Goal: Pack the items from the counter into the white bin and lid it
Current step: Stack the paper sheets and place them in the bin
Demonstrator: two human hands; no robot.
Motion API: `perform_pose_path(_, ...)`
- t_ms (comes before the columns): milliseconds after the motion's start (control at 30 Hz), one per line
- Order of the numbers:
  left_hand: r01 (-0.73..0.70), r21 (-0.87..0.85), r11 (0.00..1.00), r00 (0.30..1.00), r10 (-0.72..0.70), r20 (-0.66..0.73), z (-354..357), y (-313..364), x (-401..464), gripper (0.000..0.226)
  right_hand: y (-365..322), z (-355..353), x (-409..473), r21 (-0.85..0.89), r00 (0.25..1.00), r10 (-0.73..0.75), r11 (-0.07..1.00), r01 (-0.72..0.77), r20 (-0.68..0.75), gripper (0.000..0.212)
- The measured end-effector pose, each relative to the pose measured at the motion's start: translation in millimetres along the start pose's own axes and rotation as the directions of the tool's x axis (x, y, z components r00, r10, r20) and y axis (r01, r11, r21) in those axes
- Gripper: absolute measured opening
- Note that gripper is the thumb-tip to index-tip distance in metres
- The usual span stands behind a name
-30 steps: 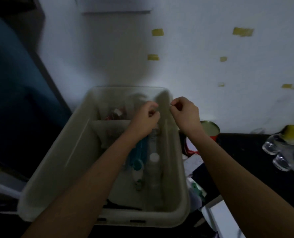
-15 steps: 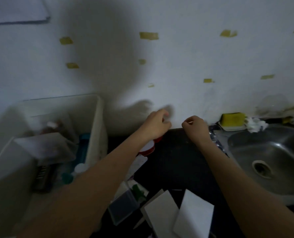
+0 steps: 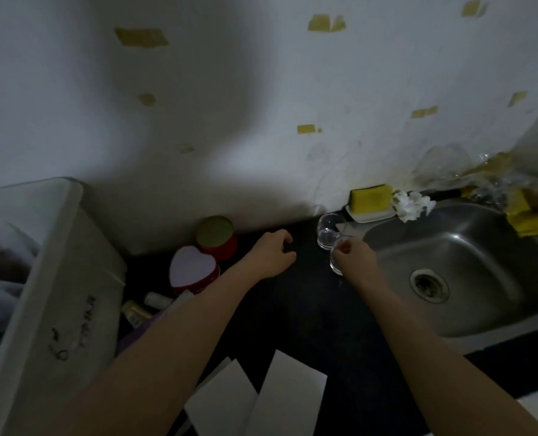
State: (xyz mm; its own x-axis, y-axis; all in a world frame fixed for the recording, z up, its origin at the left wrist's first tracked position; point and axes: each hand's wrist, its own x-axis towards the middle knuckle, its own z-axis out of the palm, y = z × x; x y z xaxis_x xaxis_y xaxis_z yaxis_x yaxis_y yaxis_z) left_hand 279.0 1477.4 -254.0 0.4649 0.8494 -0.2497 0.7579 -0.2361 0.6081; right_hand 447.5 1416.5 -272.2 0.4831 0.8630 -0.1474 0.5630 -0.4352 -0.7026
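Note:
The white bin (image 3: 57, 278) stands at the left with several items inside, dim and blurred. On the black counter (image 3: 308, 309) two clear glasses stand beside the sink. My right hand (image 3: 355, 259) pinches the rim of the nearer clear glass (image 3: 336, 267); the other glass (image 3: 329, 231) stands just behind it. My left hand (image 3: 271, 254) hovers over the counter with curled, spread fingers and holds nothing. A red heart-shaped box (image 3: 192, 269) with a white lid and a round red tin (image 3: 216, 234) sit left of that hand.
Small bottles (image 3: 137, 313) lie by the bin's wall. Two white sheets (image 3: 288, 394) lie at the counter's front edge. The steel sink (image 3: 469, 265) fills the right; a yellow sponge (image 3: 370, 198), crumpled tissue (image 3: 412, 204) and plastic wrap (image 3: 497, 180) line the wall.
My view has swung right from the bin to the counter and sink. Both hands left the bin and moved right; my right hand has reached the near glass.

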Motion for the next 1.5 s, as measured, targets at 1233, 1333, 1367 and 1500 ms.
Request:
perform_pose_path(1233,0.31,0.027,0.95,0.924,-0.308,0.226,77.5,-169.6,-136.1,0.032,1.6,177.9,-104.9,-0.212,0.635,0.052,0.961,0.179,0.771,0.047)
perform_pose_path(1333,0.312,-0.057,0.948,0.947,-0.305,0.103,68.7,-164.9,-124.4,0.021,-3.3,173.7,-94.1,-0.095,0.705,-0.021,0.988,0.124,0.708,0.041)
perform_pose_path(1367,0.309,-0.083,0.948,0.951,-0.304,0.059,65.2,-163.7,-119.4,0.018,-5.2,172.2,-90.1,-0.051,0.731,-0.051,0.992,0.117,0.68,0.038)
perform_pose_path(1500,0.253,-0.108,0.961,0.96,-0.263,-0.092,53.5,-158.9,-96.4,0.021,-10.6,166.2,-73.9,0.038,0.831,-0.1,0.995,0.095,0.548,0.029)
